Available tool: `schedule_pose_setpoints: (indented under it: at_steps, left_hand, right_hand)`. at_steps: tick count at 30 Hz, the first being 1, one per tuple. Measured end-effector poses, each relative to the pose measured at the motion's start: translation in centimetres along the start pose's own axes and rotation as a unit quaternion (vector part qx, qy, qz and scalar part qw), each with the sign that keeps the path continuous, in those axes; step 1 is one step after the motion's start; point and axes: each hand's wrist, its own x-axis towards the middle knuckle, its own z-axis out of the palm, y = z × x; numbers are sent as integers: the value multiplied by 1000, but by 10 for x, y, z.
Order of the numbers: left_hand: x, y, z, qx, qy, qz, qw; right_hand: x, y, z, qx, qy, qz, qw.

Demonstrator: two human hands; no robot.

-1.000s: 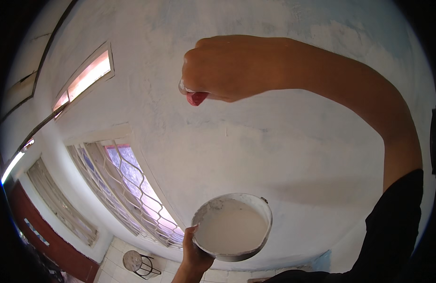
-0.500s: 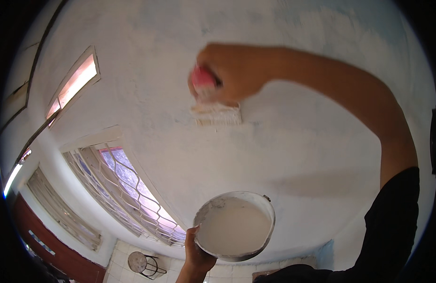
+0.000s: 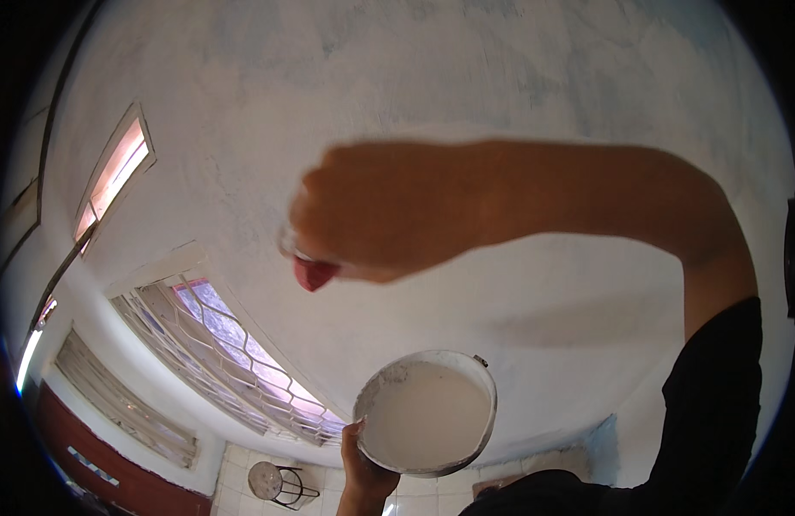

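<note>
My left hand point(image 3: 369, 464) grips the lower left side of a round bucket point(image 3: 488, 430), its thumb over the rim. Off-white paint point(image 3: 427, 417) fills much of the bucket. Higher up, my right hand point(image 3: 371, 211) is closed round a paintbrush, and the red end of its handle point(image 3: 315, 274) sticks out below the fingers. The brush's bristles are hidden behind the hand, which is slightly blurred. Behind it stretches a wall point(image 3: 466, 95) with patchy white paint over pale blue.
A barred window point(image 3: 234, 335) and a small upper window point(image 3: 113, 181) are on the left. Below stands a round stool point(image 3: 267, 482) on a tiled floor point(image 3: 328, 500). A reddish-brown door point(image 3: 92, 456) is at the lower left, and bluer wall point(image 3: 602, 443) shows at the lower right.
My right hand has moved down and left and turned over, so the handle end now points down and the bristles no longer show. The left hand and bucket stay nearly in place.
</note>
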Motion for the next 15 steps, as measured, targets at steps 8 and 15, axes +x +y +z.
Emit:
schedule_pose_setpoints:
  at_steps: [8,15]
  left_hand:
    - [-8,4,2,-287,35,-165,943]
    - [-12,4,9,-324,43,-226,918]
  right_hand:
    - [2,56,-18,-134,112,59,983]
    - [-2,55,-46,-109,159,-24,981]
